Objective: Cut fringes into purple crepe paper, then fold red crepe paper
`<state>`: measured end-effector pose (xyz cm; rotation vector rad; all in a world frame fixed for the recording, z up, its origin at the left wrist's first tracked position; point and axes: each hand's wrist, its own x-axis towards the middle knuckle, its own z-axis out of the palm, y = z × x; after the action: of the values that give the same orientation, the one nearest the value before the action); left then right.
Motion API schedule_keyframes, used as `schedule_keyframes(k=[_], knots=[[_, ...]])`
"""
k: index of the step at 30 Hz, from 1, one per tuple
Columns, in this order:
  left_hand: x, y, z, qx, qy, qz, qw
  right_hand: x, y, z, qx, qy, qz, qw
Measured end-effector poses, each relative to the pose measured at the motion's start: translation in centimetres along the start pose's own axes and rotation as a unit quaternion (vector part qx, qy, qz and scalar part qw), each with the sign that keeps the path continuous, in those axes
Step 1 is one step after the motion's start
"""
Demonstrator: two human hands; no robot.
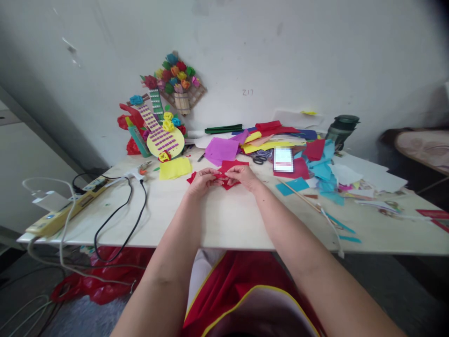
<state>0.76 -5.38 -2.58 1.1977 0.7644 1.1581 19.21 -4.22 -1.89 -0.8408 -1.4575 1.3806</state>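
Note:
Both hands meet over the middle of the table, pinching a small piece of red crepe paper (219, 177) between them. My left hand (203, 181) is closed on its left side, thumb and fingertips together. From the right, my right hand (242, 176) grips it with thumb and forefinger. More red paper (229, 164) lies just behind and under the fingers, so where one piece ends is hard to make out. A yellow paper sheet (175, 168) lies to the left of my left hand, and a purple sheet (221, 150) lies behind both hands.
Black scissors (260, 159) and a phone (283, 159) lie behind my right hand. Blue paper scraps (324, 168), a wooden stick (301, 195) and a dark bottle (342, 131) are to the right. Paper-flower crafts (164, 140), a glue bottle (137, 136) and a power strip (70, 206) stand left.

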Motion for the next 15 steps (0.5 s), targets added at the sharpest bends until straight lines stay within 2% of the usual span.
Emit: schedule_keyframes(k=[7,15], knots=[[-0.15,0.37,0.60,0.080,0.034,0.021,0.996,0.42,0.26,0.04,-0.034,0.005,0.013,0.999],[-0.14,0.24,0.94,0.208,0.066,0.051,0.975,0.43,0.23,0.17,-0.119,0.011,0.055,0.991]])
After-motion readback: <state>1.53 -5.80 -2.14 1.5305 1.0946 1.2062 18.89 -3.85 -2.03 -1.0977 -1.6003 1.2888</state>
